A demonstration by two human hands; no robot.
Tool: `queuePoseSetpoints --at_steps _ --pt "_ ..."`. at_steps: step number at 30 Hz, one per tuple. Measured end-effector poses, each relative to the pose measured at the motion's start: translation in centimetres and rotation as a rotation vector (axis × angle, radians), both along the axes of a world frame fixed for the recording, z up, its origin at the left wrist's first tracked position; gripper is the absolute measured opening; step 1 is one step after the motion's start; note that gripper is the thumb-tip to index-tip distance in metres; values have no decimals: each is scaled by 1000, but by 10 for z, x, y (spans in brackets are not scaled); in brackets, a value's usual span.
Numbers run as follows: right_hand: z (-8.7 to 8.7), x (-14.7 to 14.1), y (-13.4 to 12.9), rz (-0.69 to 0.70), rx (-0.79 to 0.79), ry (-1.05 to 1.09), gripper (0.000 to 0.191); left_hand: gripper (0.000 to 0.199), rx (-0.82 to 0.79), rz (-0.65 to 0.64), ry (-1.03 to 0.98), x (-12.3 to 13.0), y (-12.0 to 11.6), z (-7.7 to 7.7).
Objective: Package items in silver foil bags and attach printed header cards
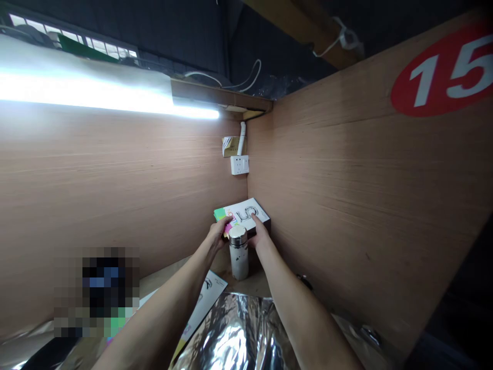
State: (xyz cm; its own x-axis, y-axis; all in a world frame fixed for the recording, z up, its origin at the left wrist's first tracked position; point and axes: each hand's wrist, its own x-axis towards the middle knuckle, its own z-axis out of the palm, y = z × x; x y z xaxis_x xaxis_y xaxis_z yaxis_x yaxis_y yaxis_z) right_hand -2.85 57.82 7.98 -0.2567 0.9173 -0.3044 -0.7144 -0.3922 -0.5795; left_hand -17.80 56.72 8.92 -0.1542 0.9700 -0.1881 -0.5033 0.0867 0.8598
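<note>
Back in the corner of the booth, a stack of printed sheets (pixel 246 208) shows a white top with a black line drawing and a green, pink and yellow left edge. My left hand (pixel 219 230) grips its near left side, thumb on top. At its near right side is my right hand (pixel 260 232), closed on it with a finger or thumb over the top. A scuffed white flask (pixel 239 259) with a shiny metal lid stands upright between my wrists and hides part of the stack's front. Similar printed sheets (pixel 211 289) lie flat under my left forearm.
Crinkled silver film (pixel 239 329) covers the near middle of the table. Wooden walls (pixel 346 195) meet behind the stack, with a white power socket (pixel 239 165) above it. A lit tube lamp (pixel 115 100) hangs at upper left. A small dark object (pixel 304 280) lies by the right wall.
</note>
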Motion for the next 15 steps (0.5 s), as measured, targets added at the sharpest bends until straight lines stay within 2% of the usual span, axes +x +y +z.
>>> queuePoseSetpoints --at_steps 5,10,15 --pt "32 -5 -4 -34 110 98 39 23 121 19 62 -2 -13 31" --pt "58 3 -10 -51 209 153 48 45 377 45 93 -5 -27 66" --pt "99 4 -29 -96 353 200 49 72 584 28 121 -1 -50 112"
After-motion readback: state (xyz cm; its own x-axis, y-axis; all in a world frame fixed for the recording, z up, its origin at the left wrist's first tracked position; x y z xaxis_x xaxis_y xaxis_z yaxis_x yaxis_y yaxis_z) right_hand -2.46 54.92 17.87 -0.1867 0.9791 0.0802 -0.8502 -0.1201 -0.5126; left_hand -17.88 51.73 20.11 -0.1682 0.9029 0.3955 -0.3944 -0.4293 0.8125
